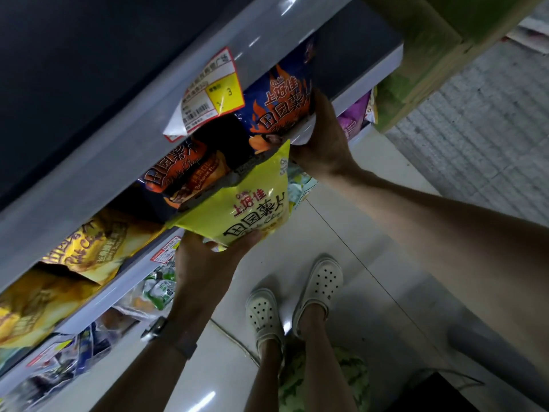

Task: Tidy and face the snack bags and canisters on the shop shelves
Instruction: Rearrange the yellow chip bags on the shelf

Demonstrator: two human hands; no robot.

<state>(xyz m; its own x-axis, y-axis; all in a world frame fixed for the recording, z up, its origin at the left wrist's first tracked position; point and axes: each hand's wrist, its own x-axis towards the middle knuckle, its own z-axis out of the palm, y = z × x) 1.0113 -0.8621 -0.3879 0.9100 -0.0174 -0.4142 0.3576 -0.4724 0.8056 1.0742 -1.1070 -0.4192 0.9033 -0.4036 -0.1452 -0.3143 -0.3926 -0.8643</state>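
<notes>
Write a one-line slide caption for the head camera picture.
A person's left hand holds a yellow chip bag while the right hand grips a blue chip bag on the shelf.

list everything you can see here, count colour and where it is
shelf rail: 1, grey, diagonal across the frame
price label: 1, white, red and yellow, hanging crooked on the shelf rail
lime-yellow chip bag: 1, lime-yellow, held in front of the shelf
dark blue chip bags: 2 visible, dark blue with orange flames, under the shelf rail
golden-yellow bags: at least 2, golden yellow, same shelf, lower left
purple bag: 1, purple, beyond the right grip
green-white packets: count unclear, shelf below
floor: pale tiles
clogs: 2, white, on the feet
watch: 1, dark, left wrist
left grip: holds the lime-yellow chip bag from below
right grip: grips one of the dark blue chip bags
</notes>
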